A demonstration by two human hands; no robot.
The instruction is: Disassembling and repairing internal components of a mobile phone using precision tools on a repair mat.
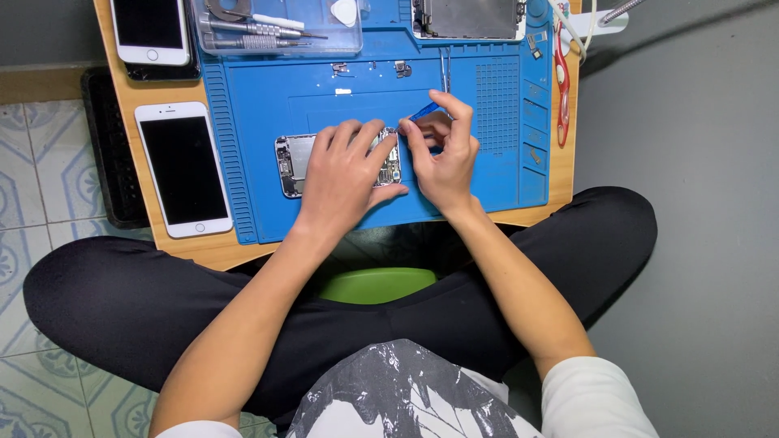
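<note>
Left hand (345, 174) lies flat with fingers spread over the opened phone chassis (296, 165), pinning it to the ribbed blue silicone mat (268, 105) so it can't skate. With my right hand (445, 158) I pinch a thin blue plastic pry tool (423, 112) at the chassis's right end, near its small metal parts. A glossy white phone (182, 169) waits on the wooden table (203, 250).

Blue mat (268, 105): opened phone (294, 165) at centre under left hand (345, 174), right hand (445, 154) pinching blue tool (423, 111) beside it, white phone (182, 168) left of mat.
</note>
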